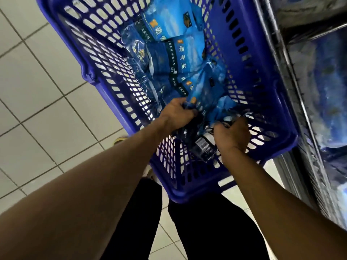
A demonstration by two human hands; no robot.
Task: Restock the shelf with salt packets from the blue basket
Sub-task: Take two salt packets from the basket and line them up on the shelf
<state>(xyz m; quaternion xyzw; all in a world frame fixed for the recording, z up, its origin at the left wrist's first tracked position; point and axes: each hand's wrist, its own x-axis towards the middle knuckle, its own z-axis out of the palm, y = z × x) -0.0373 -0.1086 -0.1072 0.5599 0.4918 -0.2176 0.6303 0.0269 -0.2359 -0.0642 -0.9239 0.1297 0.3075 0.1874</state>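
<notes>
Both hands reach down into the basket [277,117], a blue slotted one standing on the tiled floor [37,102] just beside the shelf [308,76]. The left hand [178,113] has its fingers curled round the near end of a packet [204,96], close to the basket's near wall. The right hand [231,135] is curled too, pinching crumpled blue wrapping at the near right corner of the basket; whether that belongs to the same packet cannot be told. More packets [169,40] lie loose and overlapping along the basket's bottom toward its far end. The shelf at the right edge holds blurred blue stock [324,87]. Dark trousers [212,229] show below the basket's near rim.
</notes>
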